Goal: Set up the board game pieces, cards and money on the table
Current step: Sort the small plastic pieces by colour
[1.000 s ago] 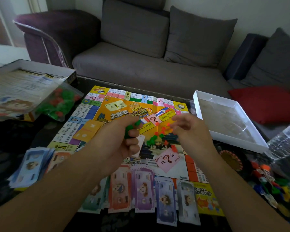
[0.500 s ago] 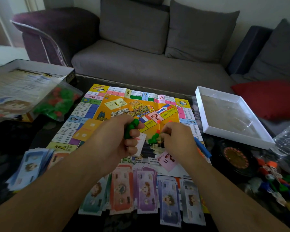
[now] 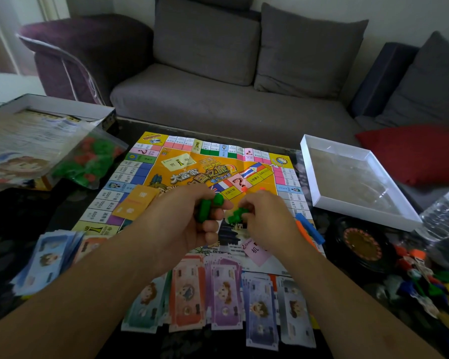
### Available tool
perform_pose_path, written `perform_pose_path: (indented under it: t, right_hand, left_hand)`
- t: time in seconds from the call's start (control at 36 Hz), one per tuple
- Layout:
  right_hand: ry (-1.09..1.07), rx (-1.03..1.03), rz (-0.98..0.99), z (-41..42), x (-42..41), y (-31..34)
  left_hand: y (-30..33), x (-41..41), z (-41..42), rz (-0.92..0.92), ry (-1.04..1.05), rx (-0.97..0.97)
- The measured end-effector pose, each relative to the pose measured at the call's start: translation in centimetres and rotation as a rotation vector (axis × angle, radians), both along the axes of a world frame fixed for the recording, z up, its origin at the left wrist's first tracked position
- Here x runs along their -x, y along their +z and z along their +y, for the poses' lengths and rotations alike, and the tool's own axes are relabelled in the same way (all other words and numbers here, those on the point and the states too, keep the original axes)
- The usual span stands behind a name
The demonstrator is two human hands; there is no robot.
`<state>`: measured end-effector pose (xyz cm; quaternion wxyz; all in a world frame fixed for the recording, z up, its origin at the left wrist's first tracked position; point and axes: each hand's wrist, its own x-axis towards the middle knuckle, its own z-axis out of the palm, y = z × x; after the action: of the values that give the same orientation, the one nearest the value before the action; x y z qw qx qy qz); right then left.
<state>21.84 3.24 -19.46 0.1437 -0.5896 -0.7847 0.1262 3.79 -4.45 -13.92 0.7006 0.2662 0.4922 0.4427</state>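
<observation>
Along the near edge of the dark table (image 3: 24, 216), play-money notes (image 3: 224, 294) lie fanned in green, orange, purple and grey stacks, overlapping the near side of the game board (image 3: 145, 174); a pale blue stack of notes (image 3: 47, 257) sits toward the near left. Above the board's middle, the left hand (image 3: 182, 224) has its fingers curled around several green plastic pieces (image 3: 208, 207). Just beside it, the right hand (image 3: 267, 218) pinches a small green piece (image 3: 236, 215) with narrowed fingers. A pink card (image 3: 255, 251) lies under the right wrist, an orange card stack (image 3: 136, 203) on the board's left. A bag of red and green pieces (image 3: 88, 161) rests at the far left by the open game box (image 3: 49, 104). A white box lid (image 3: 355, 177) lies toward the far right edge.
</observation>
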Motion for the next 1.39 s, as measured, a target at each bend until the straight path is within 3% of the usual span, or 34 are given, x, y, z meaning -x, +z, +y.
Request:
perform_pose_path:
  t: [0.33, 0.56, 0.61, 0.72, 0.86, 1.11, 1.39]
  right_hand:
    - [0.054, -0.066, -0.163, -0.5, 0.5, 0.0]
    - [0.028, -0.103, -0.196, -0.4, 0.6, -0.2]
    - [-0.003, -0.089, -0.103, -0.3, 0.4, 0.3]
    - [-0.039, -0.014, 0.292, -0.7, 0.2, 2.6]
    - [0.075, 0.064, 0.588, -2.8, 0.1, 5.4]
    - [0.182, 0.090, 0.758, -6.0, -0.4, 6.7]
    - [0.170, 0.023, 0.743, -6.3, 0.0, 6.4]
  left_hand:
    - [-0.7, -0.3, 0.4, 0.076, -0.002, -0.011]
    - [-0.8, 0.2, -0.1, 0.154, -0.039, -0.139]
    - [-0.9, 0.2, 0.0, 0.182, -0.016, -0.150]
    - [-0.8, 0.3, 0.3, 0.181, 0.049, -0.090]
    - [-0.8, 0.0, 0.6, 0.186, 0.049, -0.034]
    - [-0.2, 0.2, 0.0, 0.028, -0.064, -0.173]
    - [0.4, 0.4, -0.6, 0.012, -0.159, -0.099]
